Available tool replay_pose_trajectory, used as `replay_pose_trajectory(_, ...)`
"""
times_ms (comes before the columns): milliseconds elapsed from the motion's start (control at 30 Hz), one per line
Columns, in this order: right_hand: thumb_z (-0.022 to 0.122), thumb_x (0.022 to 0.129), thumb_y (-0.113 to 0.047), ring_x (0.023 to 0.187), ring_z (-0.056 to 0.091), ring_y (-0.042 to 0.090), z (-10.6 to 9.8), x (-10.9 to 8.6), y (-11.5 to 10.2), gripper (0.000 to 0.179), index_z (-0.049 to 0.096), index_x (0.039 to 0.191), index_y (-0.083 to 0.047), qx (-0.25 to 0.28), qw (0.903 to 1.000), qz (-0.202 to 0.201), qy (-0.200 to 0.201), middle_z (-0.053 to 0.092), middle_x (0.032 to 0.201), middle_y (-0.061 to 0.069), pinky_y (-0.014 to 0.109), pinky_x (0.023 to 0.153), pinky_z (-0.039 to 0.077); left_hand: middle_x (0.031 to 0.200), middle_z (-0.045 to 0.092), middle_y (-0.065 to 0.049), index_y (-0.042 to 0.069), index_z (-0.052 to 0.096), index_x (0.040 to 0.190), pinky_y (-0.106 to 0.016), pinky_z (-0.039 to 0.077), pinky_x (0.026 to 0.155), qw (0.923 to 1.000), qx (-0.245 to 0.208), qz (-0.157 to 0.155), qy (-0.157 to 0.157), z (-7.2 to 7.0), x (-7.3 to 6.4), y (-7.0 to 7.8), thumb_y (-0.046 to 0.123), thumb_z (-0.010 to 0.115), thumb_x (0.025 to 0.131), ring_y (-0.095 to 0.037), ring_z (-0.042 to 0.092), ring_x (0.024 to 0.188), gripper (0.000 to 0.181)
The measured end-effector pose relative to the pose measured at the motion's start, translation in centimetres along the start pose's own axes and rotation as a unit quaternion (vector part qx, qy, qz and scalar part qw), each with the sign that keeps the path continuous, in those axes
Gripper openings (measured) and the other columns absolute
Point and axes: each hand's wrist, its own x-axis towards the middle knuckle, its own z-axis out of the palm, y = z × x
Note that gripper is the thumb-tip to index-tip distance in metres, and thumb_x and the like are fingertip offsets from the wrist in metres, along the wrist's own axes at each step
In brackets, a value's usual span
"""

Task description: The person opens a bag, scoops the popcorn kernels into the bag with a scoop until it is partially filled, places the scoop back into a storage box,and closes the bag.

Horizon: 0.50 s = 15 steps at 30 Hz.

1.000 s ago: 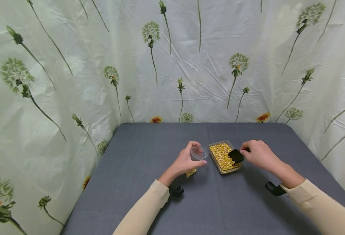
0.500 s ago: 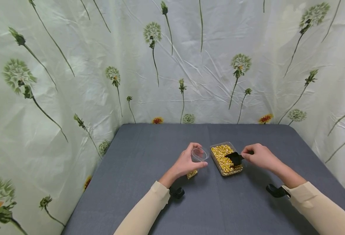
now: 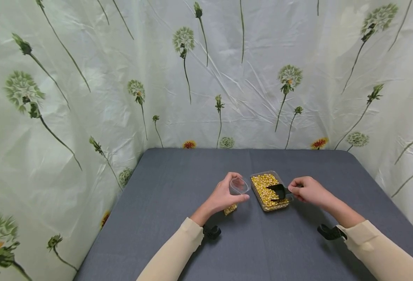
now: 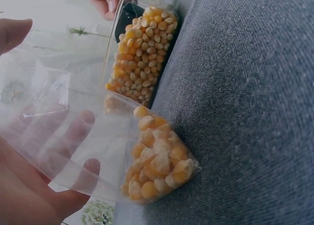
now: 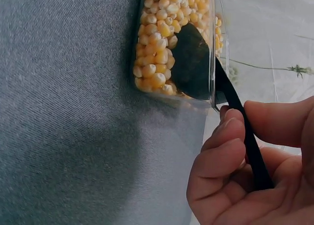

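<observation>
right hand (image 3: 307, 190) grasped scoop (image 3: 280, 191), dug into corn (image 3: 262, 182) at right side of box (image 5: 212, 48); left hand (image 3: 222, 196) gripped bag (image 4: 110, 146), part-filled, held open, just left of box. slow, level lift seemed best against spilling.

"What carried everything?"

"A blue-grey table (image 3: 178, 175) with a woven top, faintly creased from twelve o'clock towards six."

"And on it?"

"A clear box (image 3: 259, 198) of corn kernels (image 3: 264, 183), at one o'clock from the middle. At eight o'clock from that was the bottom of a clear bag (image 3: 230, 210); whether it touched, I couldn't tell."
</observation>
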Motion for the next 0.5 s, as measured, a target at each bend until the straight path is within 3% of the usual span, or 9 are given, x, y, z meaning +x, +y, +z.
replay_pose_trajectory(167, 0.055, 0.105, -0.014, 0.063, 0.051, 0.02, -0.02, -0.39, 0.34, 0.022, 0.062, 0.099, 0.005, 0.036, 0.9992, 0.005, -0.016, 0.055, 0.074, 0.007, 0.038, 0.058, 0.047, 0.121, 0.063, 0.003, 0.03, 0.046, 0.132, -0.04, 0.051, 0.087, 1.0, 0.0, -0.004, -0.005, 0.09, 0.0, 0.02, 0.037, 0.077, 0.09, -0.004, 0.059, 0.107, 0.053)
replay_pose_trajectory(367, 0.055, 0.106, -0.017, 0.067, 0.052, 0.022, -0.43, -0.78, 0.13, 0.024, 0.062, 0.098, 0.005, 0.052, 0.9986, 0.007, -0.01, 0.053, 0.076, 0.008, 0.039, 0.061, 0.048, 0.118, 0.062, 0.008, 0.029, 0.046, 0.131, -0.044, 0.051, 0.086, 1.0, -0.006, 0.002, 0.0, 0.05, 0.11, 0.05, 0.031, 0.078, 0.09, -0.006, 0.059, 0.106, 0.052)
replay_pose_trajectory(500, 0.054, 0.106, -0.017, 0.068, 0.052, 0.022, -0.71, -0.97, 0.0, 0.026, 0.061, 0.1, 0.007, 0.057, 0.9983, 0.004, -0.01, 0.054, 0.077, 0.008, 0.039, 0.061, 0.047, 0.116, 0.061, 0.013, 0.032, 0.046, 0.131, -0.039, 0.051, 0.086, 1.0, -0.004, 0.002, 0.0, 0.03, 0.14, 0.0, 0.033, 0.077, 0.091, -0.005, 0.06, 0.106, 0.051)
